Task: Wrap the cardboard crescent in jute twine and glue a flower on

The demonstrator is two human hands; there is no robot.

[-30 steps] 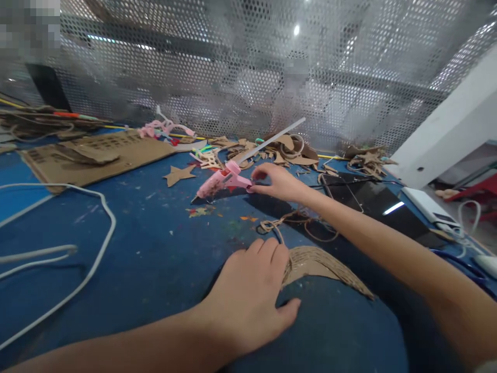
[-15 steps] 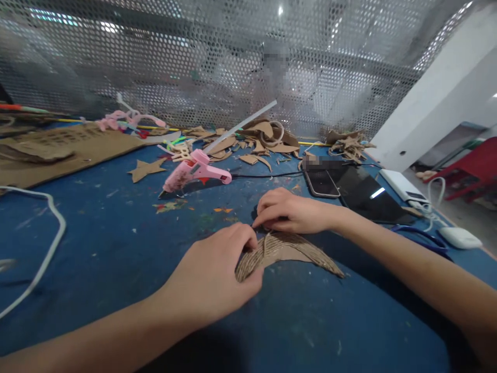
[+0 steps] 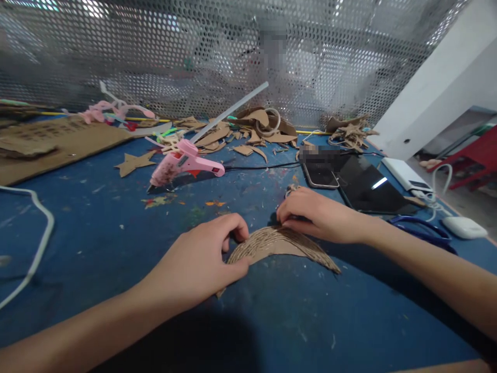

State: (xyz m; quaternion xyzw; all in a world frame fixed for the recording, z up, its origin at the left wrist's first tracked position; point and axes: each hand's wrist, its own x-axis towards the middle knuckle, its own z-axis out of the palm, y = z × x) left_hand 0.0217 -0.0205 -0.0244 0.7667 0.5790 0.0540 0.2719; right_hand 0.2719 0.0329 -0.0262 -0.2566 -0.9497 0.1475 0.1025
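Observation:
A crescent-shaped cardboard piece point(image 3: 285, 247) lies on the blue table, its upper part covered with rows of brown twine point(image 3: 267, 237) and a bare strip of card along the inner edge. My left hand point(image 3: 205, 254) grips its left end, thumb at the lower edge and curled fingers at the upper edge. At the top of the curve, my right hand point(image 3: 314, 213) has its fingers pressed together; the fingertips are partly hidden, and whatever is between them does not show. Beyond my hands a pink glue gun point(image 3: 186, 161) rests on the table, a long glue stick point(image 3: 231, 113) jutting from its back.
A cardboard star point(image 3: 134, 162) and cardboard scraps point(image 3: 252, 137) lie toward the mesh panel point(image 3: 194, 62). On the right are a phone point(image 3: 320, 173), a dark tablet point(image 3: 376, 186), a white power bank point(image 3: 406, 175) and blue-handled scissors point(image 3: 421, 231). A white cable point(image 3: 44, 248) curves at left.
My right hand has moved right along the crescent's upper edge. My left hand has shifted slightly left and loosened at the fingers. The strand crossing the crescent between my hands no longer shows.

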